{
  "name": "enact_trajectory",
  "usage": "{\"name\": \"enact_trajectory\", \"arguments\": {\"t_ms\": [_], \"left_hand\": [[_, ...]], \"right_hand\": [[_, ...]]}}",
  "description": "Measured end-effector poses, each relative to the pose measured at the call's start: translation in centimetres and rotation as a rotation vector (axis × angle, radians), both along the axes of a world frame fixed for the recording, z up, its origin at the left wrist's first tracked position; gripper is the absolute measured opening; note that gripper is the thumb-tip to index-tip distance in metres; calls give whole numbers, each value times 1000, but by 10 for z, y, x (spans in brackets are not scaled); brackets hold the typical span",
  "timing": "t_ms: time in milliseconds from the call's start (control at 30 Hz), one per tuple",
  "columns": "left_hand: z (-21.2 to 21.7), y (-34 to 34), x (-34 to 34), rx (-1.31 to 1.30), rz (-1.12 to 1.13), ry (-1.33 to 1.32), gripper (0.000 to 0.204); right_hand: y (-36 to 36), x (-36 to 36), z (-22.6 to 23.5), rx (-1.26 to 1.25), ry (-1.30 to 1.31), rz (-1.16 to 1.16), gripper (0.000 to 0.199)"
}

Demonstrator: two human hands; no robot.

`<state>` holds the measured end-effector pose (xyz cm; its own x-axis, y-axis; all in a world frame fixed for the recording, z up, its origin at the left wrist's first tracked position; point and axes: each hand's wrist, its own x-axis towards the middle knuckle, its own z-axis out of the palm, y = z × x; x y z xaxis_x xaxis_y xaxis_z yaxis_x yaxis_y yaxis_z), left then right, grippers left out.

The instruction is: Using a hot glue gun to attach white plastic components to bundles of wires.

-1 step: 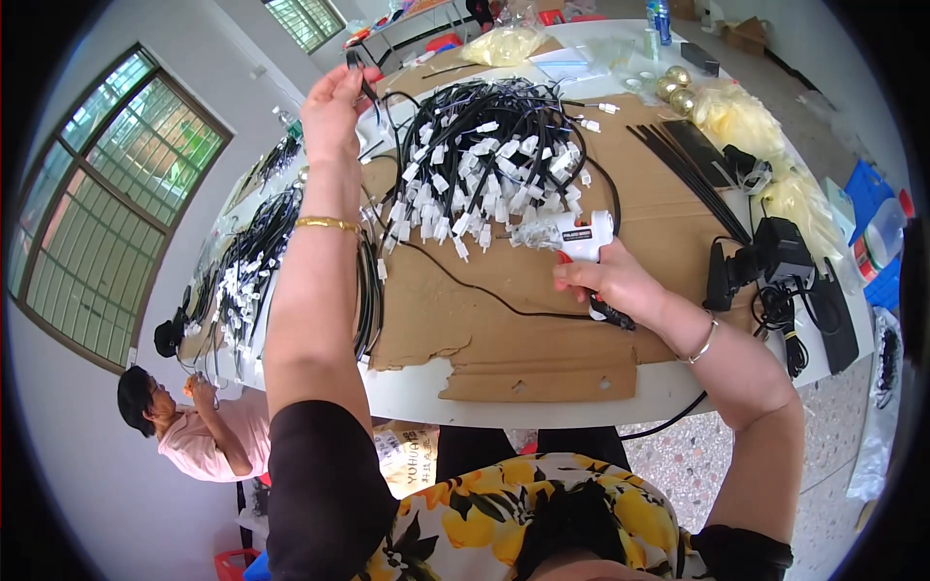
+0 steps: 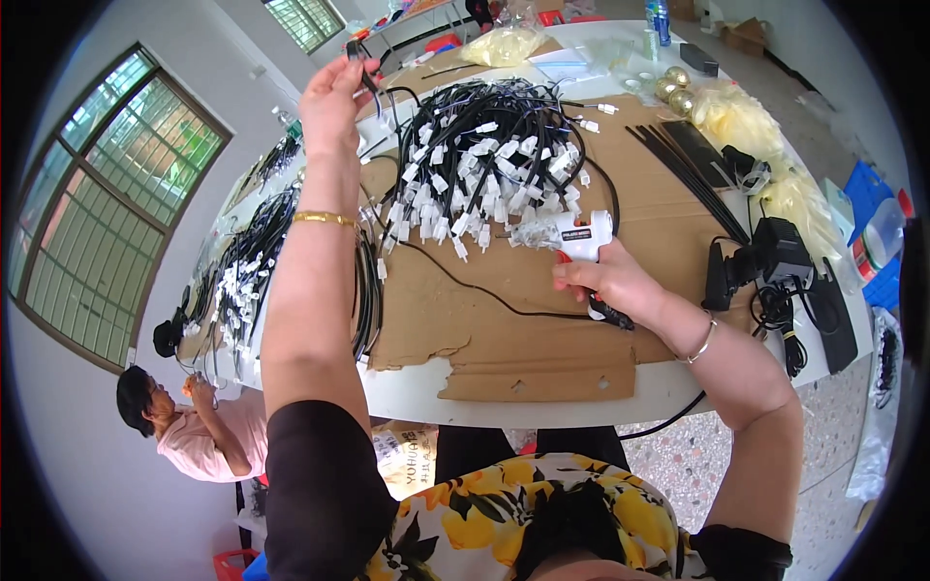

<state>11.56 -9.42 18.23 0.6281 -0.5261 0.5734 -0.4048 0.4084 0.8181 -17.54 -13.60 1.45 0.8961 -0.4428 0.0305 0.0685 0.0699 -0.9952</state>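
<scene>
My left hand (image 2: 332,95), raised at the far left of the table, pinches a small black cable piece (image 2: 356,48) between thumb and fingers. What lies under the fingertips is partly hidden. Lower right, my right hand (image 2: 605,278) grips a white glue gun (image 2: 583,237) with a red trigger, held over the cardboard. Its nozzle points left, and the front end looks coated in clear, shiny material. Just beyond the nozzle lies a big heap of black cables (image 2: 484,116) with white plug connectors (image 2: 475,184). A single black cable (image 2: 484,290) curves across the cardboard (image 2: 542,373).
More cable bundles (image 2: 247,261) lie at the left, near a seated person in pink (image 2: 218,441). At right are black strips (image 2: 683,174), a black adapter (image 2: 783,250), yellowish plastic bags (image 2: 741,121) and gold balls (image 2: 678,87). A cord (image 2: 668,424) hangs over the front edge.
My left hand has shifted slightly, and the black piece in its fingers now sticks up a little higher. My right hand and the glue gun stay nearly still.
</scene>
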Motion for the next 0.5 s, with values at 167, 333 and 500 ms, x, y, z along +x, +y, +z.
{"name": "enact_trajectory", "arguments": {"t_ms": [167, 333, 500], "left_hand": [[-4, -18, -15, 237, 33, -145, 21], [-35, -43, -19, 613, -25, -482, 16], [-37, -29, 11, 770, 34, -590, 17]], "right_hand": [[0, -1, 1, 1, -20, -41, 16], [-2, 2, 6, -15, -16, -54, 14], [-3, 4, 4, -2, 8, -52, 14]]}}
